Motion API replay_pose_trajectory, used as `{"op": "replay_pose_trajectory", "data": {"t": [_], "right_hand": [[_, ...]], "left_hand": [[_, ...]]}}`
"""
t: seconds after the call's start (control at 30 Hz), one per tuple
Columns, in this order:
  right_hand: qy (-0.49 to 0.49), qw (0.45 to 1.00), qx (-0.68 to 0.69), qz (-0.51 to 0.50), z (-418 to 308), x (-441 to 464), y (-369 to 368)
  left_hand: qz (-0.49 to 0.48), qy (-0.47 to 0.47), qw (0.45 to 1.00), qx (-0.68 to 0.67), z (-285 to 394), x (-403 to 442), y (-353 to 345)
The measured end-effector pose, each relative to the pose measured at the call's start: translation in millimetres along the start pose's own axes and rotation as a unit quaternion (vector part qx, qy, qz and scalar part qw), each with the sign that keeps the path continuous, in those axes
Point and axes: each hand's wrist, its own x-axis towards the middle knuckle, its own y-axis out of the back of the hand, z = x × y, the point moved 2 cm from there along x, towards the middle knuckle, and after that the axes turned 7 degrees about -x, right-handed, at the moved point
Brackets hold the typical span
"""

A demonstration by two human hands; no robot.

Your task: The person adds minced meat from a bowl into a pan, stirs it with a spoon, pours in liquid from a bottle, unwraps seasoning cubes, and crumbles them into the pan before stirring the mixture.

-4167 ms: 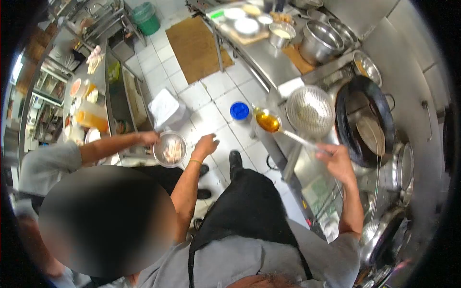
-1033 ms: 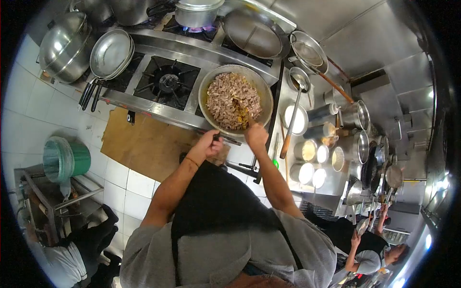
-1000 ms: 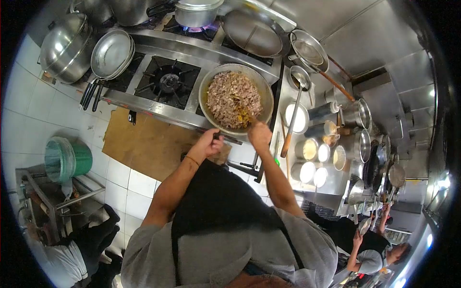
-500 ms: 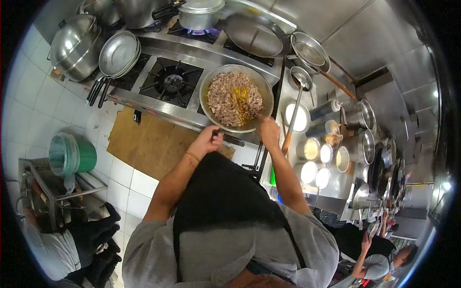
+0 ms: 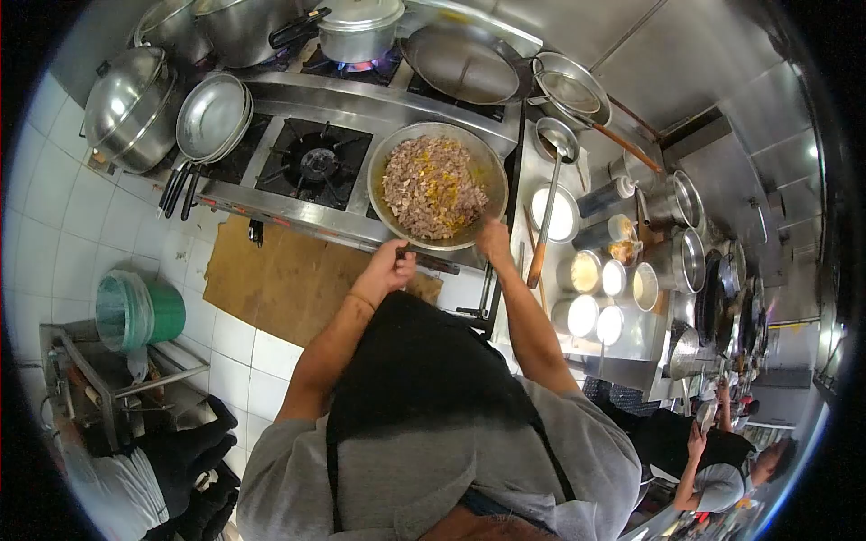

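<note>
A wide metal pan [image 5: 499,180] sits on the front right of the stove. In it lies chopped browned meat [image 5: 431,185] streaked with yellow. My left hand [image 5: 390,268] is closed around the pan's handle, which is mostly hidden by the fingers. At the pan's lower right rim, my right hand [image 5: 493,242] is closed. Whatever it grips is hidden and blurred, so I cannot tell whether that is a utensil or the rim itself.
Left of the pan is an unlit burner [image 5: 317,162]; stacked frying pans [image 5: 212,122] lie beyond. A lidded pot [image 5: 359,32] stands over a blue flame. On the right counter are a ladle [image 5: 544,236] and several containers [image 5: 585,270]. A co-worker [image 5: 722,469] works at lower right.
The meat has shifted in the pan, its yellow part now more spread through it. My right hand has moved slightly left along the rim. My left hand keeps its grip.
</note>
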Motion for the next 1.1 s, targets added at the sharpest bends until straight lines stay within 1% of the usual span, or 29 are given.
{"op": "replay_pose_trajectory", "data": {"t": [0.1,0.13,0.17,0.23,0.27,0.3,0.37,0.4,0.47,0.5,0.57,0.6,0.7,0.77,0.8,0.87,0.93,0.97,1.03,1.1], "right_hand": [[-0.002,0.999,0.04,0.014,-6.8,-21.8,24.2],[-0.033,0.998,0.046,0.026,0.9,-28.3,32.1],[-0.03,0.998,0.042,0.024,3.3,-25.4,39.2],[-0.051,0.998,-0.01,0.032,6.9,-14.6,49.6],[-0.061,0.996,-0.008,0.068,20.2,1.1,33.8],[-0.064,0.995,-0.006,0.07,26.3,19.1,16.9],[-0.049,0.999,-0.014,0.014,30.5,44.8,-9.5],[-0.051,0.998,-0.013,0.016,24.3,46.4,-15.3],[0.072,0.996,0.041,0.044,3.4,50.4,-21.3],[0.075,0.996,0.038,0.043,1.6,46.8,-14.7],[0.073,0.997,-0.016,-0.028,-12.6,24.0,11.1],[0.043,0.998,-0.044,-0.026,-11.5,12.9,16.3],[0.047,0.994,-0.093,-0.018,-30.5,-42.3,71.6],[0.026,0.987,-0.154,-0.03,-39.1,-66.3,92.4],[0.028,0.987,-0.155,-0.031,-38.2,-67.3,88.3],[0.008,0.972,-0.214,-0.092,-30.6,-69.3,67.0],[-0.015,0.975,-0.201,-0.088,-21.6,-46.3,35.2],[-0.029,0.978,-0.189,-0.084,-19.4,-32.9,23.5],[-0.048,0.978,-0.189,-0.079,-26.7,-4.6,12.8],[-0.065,0.977,-0.191,-0.074,-30.4,-5.0,17.6]], "left_hand": [[-0.015,0.003,1.0,0.003,-0.5,-1.4,0.8],[-0.016,0.004,1.0,-0.002,-0.7,-1.9,1.8],[-0.024,0.009,1.0,0.001,0.2,-2.6,2.0],[-0.03,0.014,0.999,0.006,1.8,-2.0,3.4],[-0.031,0.01,0.999,0.013,2.5,-0.4,4.7],[-0.034,0.004,0.999,0.022,4.1,1.4,4.4],[-0.034,0.001,0.999,0.033,5.5,1.9,3.9],[-0.035,-0.003,0.999,0.039,5.8,1.8,3.7],[-0.025,-0.016,0.999,0.035,4.0,2.0,2.5],[-0.014,-0.03,0.999,0.025,3.0,2.3,2.7],[-0.014,-0.02,0.999,0.021,3.3,1.6,2.1],[-0.01,-0.007,1.0,0.02,3.0,1.2,2.9],[-0.015,-0.007,1.0,0.005,3.8,1.6,4.3],[-0.019,-0.016,1.0,0.009,4.9,2.0,6.2],[-0.023,-0.024,0.999,0.019,6.2,2.7,6.0],[-0.027,-0.012,1.0,0.009,8.2,2.8,7.0],[-0.026,0.009,1.0,0.005,3.9,1.6,5.5],[-0.019,0.004,1.0,-0.002,0.8,-4.4,1.5],[-0.013,-0.002,1.0,-0.005,0.2,-6.3,-0.4],[-0.024,0.0,1.0,0.003,2.1,-0.5,3.5]]}}
